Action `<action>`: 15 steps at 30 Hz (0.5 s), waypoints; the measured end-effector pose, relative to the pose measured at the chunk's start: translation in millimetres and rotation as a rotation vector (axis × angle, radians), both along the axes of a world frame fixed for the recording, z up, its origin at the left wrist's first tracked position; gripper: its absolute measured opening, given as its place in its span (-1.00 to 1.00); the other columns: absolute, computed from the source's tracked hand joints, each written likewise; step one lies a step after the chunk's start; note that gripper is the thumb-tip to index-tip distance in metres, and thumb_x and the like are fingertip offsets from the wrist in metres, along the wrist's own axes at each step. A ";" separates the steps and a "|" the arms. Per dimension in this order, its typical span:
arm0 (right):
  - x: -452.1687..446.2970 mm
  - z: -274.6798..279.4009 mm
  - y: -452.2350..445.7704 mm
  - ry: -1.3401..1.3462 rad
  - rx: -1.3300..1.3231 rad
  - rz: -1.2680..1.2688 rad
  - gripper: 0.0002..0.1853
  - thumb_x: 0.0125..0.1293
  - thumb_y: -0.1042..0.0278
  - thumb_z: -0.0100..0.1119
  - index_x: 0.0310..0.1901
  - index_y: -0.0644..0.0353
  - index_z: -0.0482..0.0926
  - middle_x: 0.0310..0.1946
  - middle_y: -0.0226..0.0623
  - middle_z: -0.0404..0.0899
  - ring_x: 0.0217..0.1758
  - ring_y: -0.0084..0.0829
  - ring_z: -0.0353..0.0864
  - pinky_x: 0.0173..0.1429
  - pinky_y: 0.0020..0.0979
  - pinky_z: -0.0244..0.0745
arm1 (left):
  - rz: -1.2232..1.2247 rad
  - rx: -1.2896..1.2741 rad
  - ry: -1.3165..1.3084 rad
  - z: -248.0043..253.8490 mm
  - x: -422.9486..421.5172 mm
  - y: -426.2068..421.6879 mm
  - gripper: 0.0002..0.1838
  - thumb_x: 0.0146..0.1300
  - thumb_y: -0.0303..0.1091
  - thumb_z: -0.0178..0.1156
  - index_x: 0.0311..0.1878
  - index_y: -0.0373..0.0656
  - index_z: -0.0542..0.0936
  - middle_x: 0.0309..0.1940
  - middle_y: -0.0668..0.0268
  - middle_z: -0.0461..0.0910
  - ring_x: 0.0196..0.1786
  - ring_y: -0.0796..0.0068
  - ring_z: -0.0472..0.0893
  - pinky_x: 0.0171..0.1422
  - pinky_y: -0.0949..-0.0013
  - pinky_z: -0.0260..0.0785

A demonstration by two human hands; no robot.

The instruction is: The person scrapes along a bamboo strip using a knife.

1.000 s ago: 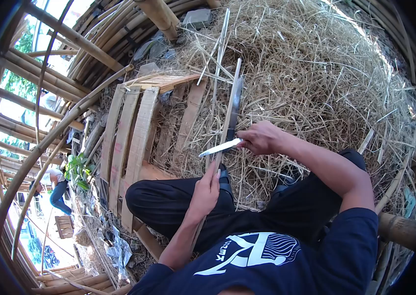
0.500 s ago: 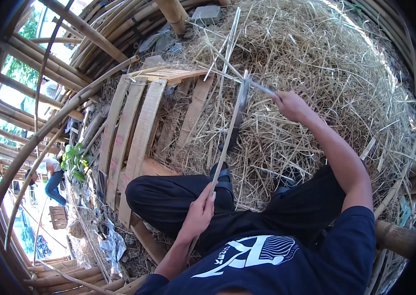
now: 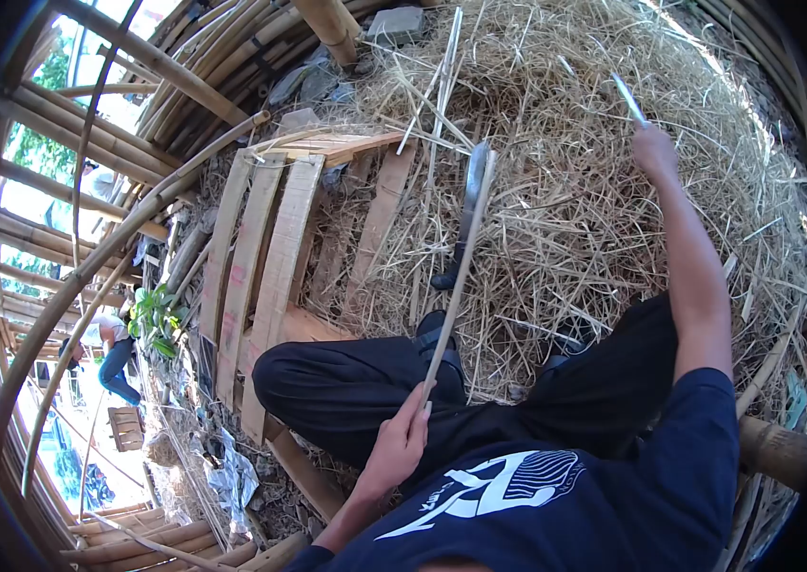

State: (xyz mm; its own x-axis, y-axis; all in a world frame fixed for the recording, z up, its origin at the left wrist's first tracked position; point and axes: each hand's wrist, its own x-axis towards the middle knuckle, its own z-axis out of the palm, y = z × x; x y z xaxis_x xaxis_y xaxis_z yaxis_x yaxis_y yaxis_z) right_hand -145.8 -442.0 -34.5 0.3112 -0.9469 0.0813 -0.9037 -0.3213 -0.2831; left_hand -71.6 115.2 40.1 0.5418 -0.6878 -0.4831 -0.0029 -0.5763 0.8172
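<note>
My left hand (image 3: 398, 446) is wrapped round the near part of a long, thin bamboo strip (image 3: 462, 272), which slants up and away from my lap. In my right hand (image 3: 655, 153) is a knife (image 3: 626, 98), its blade pointing up and left, held over the straw well apart from the strip. A machete (image 3: 472, 195) with a dark handle lies on the straw, just left of the strip's far end. Several pale bamboo slivers (image 3: 445, 76) lie crossed beyond the machete. A small pale chip (image 3: 565, 65) shows left of the knife.
A wooden pallet (image 3: 275, 276) lies left of my bent knee. Straw (image 3: 556, 219) covers the ground ahead. Bamboo poles (image 3: 151, 62) form a frame on the left, with a person (image 3: 116, 353) outside it. A thick bamboo pole (image 3: 780, 448) is beside my right elbow.
My right hand has swung the knife up and right, away from the strip's far end. The strip has tilted slightly right, clear of the machete blade. My left hand keeps its grip.
</note>
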 end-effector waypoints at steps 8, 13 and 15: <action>39.4 13.7 66.2 -0.264 0.433 0.372 -0.35 0.41 -0.31 -0.23 -0.35 0.23 0.48 -0.50 -0.36 0.46 -0.53 -0.46 0.35 -0.36 -0.29 0.37 | 0.179 -0.141 0.354 0.7 36.1 -26.2 -0.54 0.53 -0.34 -0.18 0.45 -0.08 0.16 -0.64 0.52 0.26 -0.72 0.83 0.13 -0.68 0.68 0.03; 70.0 55.5 173.8 -0.330 0.802 0.627 -0.27 0.33 -0.43 -0.16 -0.15 0.22 0.61 -0.48 -0.37 0.40 -0.42 -0.53 0.39 -0.33 -0.39 0.33 | 0.075 -0.227 0.498 3.0 45.9 -48.3 -0.55 0.54 -0.29 -0.22 0.44 -0.08 0.14 -0.62 0.40 0.31 -0.77 0.77 0.17 -0.73 0.65 0.13; 74.9 48.1 191.6 -0.471 0.960 0.600 -0.40 0.35 -0.30 -0.03 -0.22 0.20 0.59 -0.59 -0.46 0.34 -0.57 -0.60 0.30 -0.47 -0.45 0.25 | 0.058 -0.215 0.536 9.0 45.8 -56.3 -0.55 0.54 -0.28 -0.21 0.44 -0.10 0.15 -0.59 0.38 0.33 -0.77 0.77 0.19 -0.72 0.64 0.15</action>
State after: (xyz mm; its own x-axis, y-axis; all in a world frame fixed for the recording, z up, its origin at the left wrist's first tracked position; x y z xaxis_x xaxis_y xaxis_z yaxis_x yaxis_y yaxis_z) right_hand -70.9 -250.5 13.6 0.8474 -0.4011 -0.3480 -0.4295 -0.1323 -0.8933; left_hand -25.7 58.9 49.1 0.2997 -0.7771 -0.5535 0.4705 -0.3843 0.7943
